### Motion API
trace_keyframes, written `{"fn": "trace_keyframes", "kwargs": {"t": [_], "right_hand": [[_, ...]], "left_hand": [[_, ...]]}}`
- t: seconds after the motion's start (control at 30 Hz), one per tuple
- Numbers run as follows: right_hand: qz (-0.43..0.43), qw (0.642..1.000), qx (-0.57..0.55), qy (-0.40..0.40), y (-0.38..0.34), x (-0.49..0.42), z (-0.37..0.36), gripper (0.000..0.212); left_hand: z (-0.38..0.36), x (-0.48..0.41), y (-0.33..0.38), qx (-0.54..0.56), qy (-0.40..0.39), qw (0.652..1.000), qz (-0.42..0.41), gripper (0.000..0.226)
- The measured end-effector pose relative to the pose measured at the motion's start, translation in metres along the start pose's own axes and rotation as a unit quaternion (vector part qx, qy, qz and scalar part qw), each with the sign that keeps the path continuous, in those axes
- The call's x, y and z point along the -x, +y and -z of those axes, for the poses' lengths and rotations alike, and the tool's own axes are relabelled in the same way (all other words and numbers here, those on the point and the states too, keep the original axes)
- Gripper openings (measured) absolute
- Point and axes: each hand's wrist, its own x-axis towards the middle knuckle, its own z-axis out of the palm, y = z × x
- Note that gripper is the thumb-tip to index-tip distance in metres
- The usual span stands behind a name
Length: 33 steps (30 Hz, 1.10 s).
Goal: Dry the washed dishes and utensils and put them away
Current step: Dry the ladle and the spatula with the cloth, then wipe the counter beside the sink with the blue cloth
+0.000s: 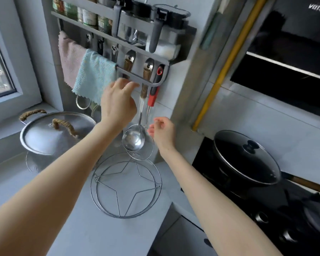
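A grey wall rack (137, 78) carries hanging utensils. A steel ladle (133, 139) with a wooden handle and a wire skimmer (146, 154) with a red handle hang from its hooks. My left hand (116, 104) is raised at the rack's front rail, fingers loosely curled by the rail, holding nothing that I can see. My right hand (162, 132) hovers just right of the ladle's bowl, fingers relaxed and empty. A light blue cloth (94, 76) and a pink cloth (68, 60) hang over the rail at the left.
A round wire steaming rack (126, 183) lies on the grey counter (81, 228). A steel pot with lid (54, 133) sits at the left by the window. A black lidded pan (246, 159) stands on the stove at the right. Jars line the rack's top shelf.
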Motion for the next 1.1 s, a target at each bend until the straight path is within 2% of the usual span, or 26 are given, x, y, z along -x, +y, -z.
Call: {"fn": "trace_keyframes", "kwargs": {"t": [0.17,0.33,0.43,0.6,0.77,0.9,0.97,1.03,1.1], "right_hand": [[-0.029,0.999,-0.019,-0.028,0.012,0.05,0.059,0.015],[-0.053,0.996,-0.018,-0.068,0.033,0.12,0.133,0.014],[-0.069,0.993,0.013,-0.096,0.054,0.167,0.177,0.018],[-0.104,0.984,0.049,-0.135,0.082,0.246,0.237,0.013],[-0.103,0.968,0.138,-0.182,0.116,0.317,0.297,0.016],[-0.138,0.944,0.264,-0.139,0.164,0.372,0.373,0.017],[-0.197,0.931,0.293,-0.099,0.194,0.404,0.421,0.019],[-0.31,0.924,0.222,-0.022,0.223,0.439,0.465,0.02],[-0.448,0.888,0.082,0.064,0.242,0.478,0.508,0.015]], "left_hand": [[0.004,0.06,0.055,0.013,-0.038,0.999,-0.012,0.042],[0.019,0.139,0.119,0.002,-0.093,0.996,0.013,0.043],[0.033,0.197,0.157,-0.012,-0.117,0.993,0.027,0.042],[0.066,0.289,0.207,-0.007,-0.193,0.979,0.061,0.039],[0.103,0.358,0.246,-0.013,-0.252,0.964,0.087,0.04],[0.116,0.399,0.286,-0.01,-0.296,0.954,0.048,0.044],[0.116,0.423,0.312,0.01,-0.319,0.947,0.025,0.043],[0.114,0.451,0.34,0.033,-0.34,0.94,0.014,0.042],[0.113,0.484,0.372,0.055,-0.361,0.931,0.012,0.042]]}}
